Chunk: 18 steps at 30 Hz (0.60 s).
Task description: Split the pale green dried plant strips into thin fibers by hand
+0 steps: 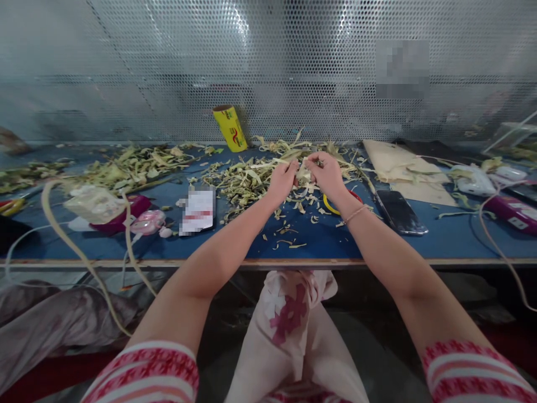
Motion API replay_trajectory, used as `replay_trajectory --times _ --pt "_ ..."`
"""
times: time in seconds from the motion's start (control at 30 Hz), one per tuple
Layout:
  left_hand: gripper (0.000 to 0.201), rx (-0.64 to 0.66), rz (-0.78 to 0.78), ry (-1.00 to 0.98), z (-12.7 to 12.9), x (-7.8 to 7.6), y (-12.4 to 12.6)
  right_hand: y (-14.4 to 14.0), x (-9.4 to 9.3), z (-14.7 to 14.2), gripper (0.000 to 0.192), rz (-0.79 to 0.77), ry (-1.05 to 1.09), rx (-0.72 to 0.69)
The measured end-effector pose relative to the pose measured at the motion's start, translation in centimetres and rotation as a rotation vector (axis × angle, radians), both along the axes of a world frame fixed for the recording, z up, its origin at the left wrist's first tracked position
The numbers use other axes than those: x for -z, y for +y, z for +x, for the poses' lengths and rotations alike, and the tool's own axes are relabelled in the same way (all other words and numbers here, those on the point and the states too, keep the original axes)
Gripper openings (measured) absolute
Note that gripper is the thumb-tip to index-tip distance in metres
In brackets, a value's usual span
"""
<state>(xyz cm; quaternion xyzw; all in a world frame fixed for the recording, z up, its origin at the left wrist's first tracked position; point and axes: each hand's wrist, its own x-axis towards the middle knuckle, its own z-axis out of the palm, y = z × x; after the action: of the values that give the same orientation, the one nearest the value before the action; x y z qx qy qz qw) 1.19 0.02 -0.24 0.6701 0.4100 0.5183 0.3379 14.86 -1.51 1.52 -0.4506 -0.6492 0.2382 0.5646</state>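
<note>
Both of my hands meet over the middle of the blue tabletop [235,240]. My left hand [284,178] has its fingers closed on a pale, dry leaf piece [304,172]. From the other side my right hand [325,172] pinches the same piece between thumb and fingers. Beside and behind my hands lies a heap of dried greenish leaves [245,182], with small pale scraps scattered toward the table's front. Scissors with red and yellow handles [331,206] rest partly hidden under my right wrist.
A yellow tube [231,129] leans near the perforated metal panel [289,67]. A phone [400,212] and brown cardboard [406,162] lie to the right. On the left are a printed card [198,211], a pink item [148,222], a hose [71,240] and another leaf heap [134,168].
</note>
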Motion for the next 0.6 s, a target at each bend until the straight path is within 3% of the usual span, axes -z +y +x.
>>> replay_trajectory --times 0.23,0.43,0.6 --pt "0.044 -0.077 0.012 -0.091 -0.3 -0.9 -0.8 1.0 0.6 0.1 0.033 -0.032 0.11 -0.012" --pt "0.042 0.022 0.075 0.073 -0.1 -1.2 -1.3 0.9 0.3 0.2 0.029 -0.083 0.23 0.034" --pt "0.044 0.035 0.108 0.179 0.2 -1.4 -2.0 1.1 0.5 0.6 0.023 -0.048 0.129 0.11"
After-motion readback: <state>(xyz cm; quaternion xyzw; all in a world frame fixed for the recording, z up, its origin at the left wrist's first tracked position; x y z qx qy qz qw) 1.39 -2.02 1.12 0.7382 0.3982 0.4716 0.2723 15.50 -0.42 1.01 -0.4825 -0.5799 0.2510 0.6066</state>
